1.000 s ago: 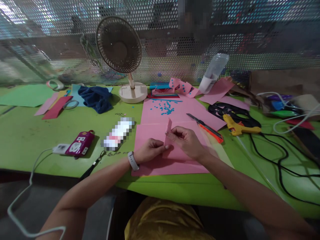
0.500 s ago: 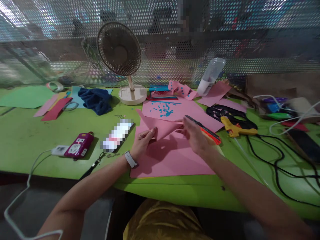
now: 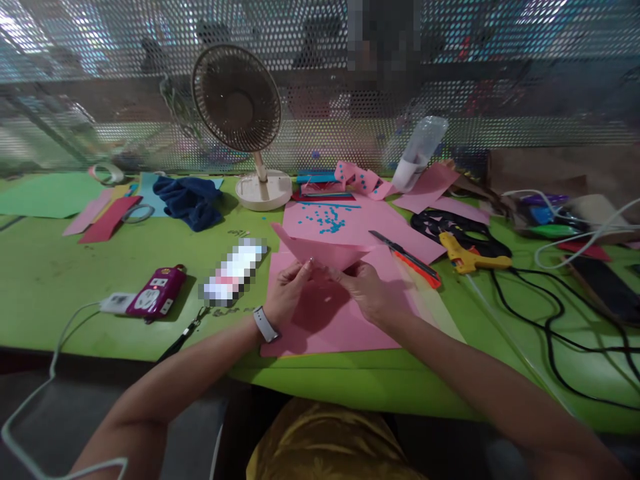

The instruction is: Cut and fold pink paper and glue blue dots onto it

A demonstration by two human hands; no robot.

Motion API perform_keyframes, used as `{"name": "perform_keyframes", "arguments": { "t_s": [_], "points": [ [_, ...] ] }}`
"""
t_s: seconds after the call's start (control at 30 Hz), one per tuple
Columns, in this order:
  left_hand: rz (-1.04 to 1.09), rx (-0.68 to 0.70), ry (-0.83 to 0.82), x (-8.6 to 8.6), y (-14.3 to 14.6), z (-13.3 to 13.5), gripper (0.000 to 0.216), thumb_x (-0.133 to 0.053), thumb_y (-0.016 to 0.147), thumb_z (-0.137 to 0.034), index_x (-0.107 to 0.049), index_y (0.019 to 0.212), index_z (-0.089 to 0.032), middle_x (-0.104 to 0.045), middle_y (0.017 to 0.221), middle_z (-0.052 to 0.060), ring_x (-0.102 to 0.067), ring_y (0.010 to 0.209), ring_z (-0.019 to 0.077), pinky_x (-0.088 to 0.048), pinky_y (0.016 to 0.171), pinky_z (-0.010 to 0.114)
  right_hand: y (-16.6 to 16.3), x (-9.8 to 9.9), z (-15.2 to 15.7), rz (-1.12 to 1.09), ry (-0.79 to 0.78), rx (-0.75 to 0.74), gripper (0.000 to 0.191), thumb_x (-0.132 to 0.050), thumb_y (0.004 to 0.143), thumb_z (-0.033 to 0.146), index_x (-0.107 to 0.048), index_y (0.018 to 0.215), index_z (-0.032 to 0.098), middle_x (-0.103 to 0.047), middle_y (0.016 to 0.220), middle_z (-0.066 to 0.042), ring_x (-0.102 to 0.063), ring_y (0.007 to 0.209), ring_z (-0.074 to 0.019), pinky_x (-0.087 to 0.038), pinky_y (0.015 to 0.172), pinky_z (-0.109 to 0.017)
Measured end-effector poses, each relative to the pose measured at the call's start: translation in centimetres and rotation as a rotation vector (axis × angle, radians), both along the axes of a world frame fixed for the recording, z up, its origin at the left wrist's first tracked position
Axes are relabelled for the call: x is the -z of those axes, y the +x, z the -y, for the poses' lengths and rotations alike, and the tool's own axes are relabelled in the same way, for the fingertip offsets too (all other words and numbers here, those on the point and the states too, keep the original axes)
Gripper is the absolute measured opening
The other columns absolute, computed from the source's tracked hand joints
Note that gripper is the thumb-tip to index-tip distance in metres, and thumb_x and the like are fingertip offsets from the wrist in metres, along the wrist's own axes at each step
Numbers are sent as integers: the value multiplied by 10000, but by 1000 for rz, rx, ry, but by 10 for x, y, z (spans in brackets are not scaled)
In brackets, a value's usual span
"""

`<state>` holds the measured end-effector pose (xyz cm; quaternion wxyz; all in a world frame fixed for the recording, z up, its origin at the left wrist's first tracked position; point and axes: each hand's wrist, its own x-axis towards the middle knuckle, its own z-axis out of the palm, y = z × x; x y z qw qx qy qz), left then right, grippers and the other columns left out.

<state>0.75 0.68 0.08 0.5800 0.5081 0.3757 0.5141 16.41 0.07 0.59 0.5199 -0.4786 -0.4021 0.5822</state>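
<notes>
I stand near and see a person who works at a green table (image 3: 100,267) with two bare hands. The left hand (image 3: 289,285) has its grip clamped on a piece of pink paper (image 3: 327,252), with the thumb pressing on its near side. The right hand (image 3: 363,288) pinches the same paper from the other side, so this grip too is closed on it. The paper is raised and tilted above the pink sheet (image 3: 350,330), which lies near the front edge of the table, and a shadow falls below it.

Behind, toward the back edge, many small blue bits (image 3: 331,220) are scattered on another pink sheet. A cutter (image 3: 410,260) with orange handle lies just to the right of the raised paper, its tip pointing toward the back edge. Farther right, there is a yellow glue gun (image 3: 467,259). On the left side, a phone (image 3: 235,272) and a purple socket block (image 3: 159,293) are lying, nearer to the front edge than the dark blue cloth (image 3: 193,203). A fan (image 3: 264,190) stands close to the back edge.
</notes>
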Motion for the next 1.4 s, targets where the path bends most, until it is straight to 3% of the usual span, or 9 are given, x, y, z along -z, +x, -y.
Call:
{"name": "perform_keyframes", "arguments": {
  "t_s": [0.17,0.33,0.57,0.67,0.83,1.03,1.23,1.33,1.4],
  "points": [
    [25,21,-68,2,0,-1,382,-644,815,-532,-670,697,-170,-641,737,21,-553,707,130,-458,723,276,-1,-2,1,-19,14,13,347,-854,517,478,-702,636,189,-714,657,-43,-659,656,-199,-524,704,-358],
    [23,12,-125,2,-3,-2,406,-690,766,-544,-617,648,-163,-562,681,-6,-487,656,109,-412,640,245,5,-3,5,-81,-34,-6,413,-746,649,589,-683,602,184,-679,577,-50,-673,637,-225,-521,597,-348],
    [123,-35,-189,3,-8,-11,421,-737,739,-503,-545,593,-158,-455,624,-32,-392,591,78,-357,572,209,27,-1,-10,-17,149,196,325,-669,762,520,-682,698,202,-716,711,-35,-682,720,-187,-541,738,-344],
    [134,-49,-205,0,-8,-12,443,-744,723,-512,-523,572,-160,-440,614,-37,-387,585,77,-358,575,210,33,1,-16,-26,149,229,398,-592,789,588,-683,742,203,-717,736,-50,-680,716,-188,-545,760,-362],
    [6,-53,-172,-8,-4,-6,465,-730,714,-553,-538,558,-160,-453,597,-32,-378,575,87,-356,579,234,21,0,-7,-38,57,23,364,-707,712,562,-655,713,201,-689,684,-31,-658,677,-177,-526,729,-341],
    [6,-12,-164,-6,-4,-3,490,-717,714,-582,-517,551,-165,-423,571,-36,-368,556,85,-329,551,238,16,6,-7,-52,100,204,320,-679,735,503,-605,645,204,-646,615,-7,-623,642,-166,-503,677,-324],
    [53,-31,-221,-9,-3,-3,456,-766,664,-563,-566,592,-160,-458,593,-37,-396,562,79,-349,548,223,22,5,-14,-73,82,269,377,-633,722,593,-613,683,219,-678,632,-30,-663,699,-210,-527,658,-350],
    [53,-53,-204,-13,-2,-2,474,-752,680,-568,-542,560,-160,-457,571,-34,-395,554,80,-360,545,223,20,-1,-9,-139,64,170,542,-531,730,742,-657,691,217,-704,679,-62,-681,761,-225,-537,684,-361],
    [18,-62,-191,-13,-2,-2,482,-736,700,-572,-534,550,-161,-449,549,-34,-376,540,80,-352,534,225,15,-3,-3,-98,29,29,553,-586,700,746,-686,684,202,-711,685,-70,-684,753,-223,-537,695,-357]
  ]
}}
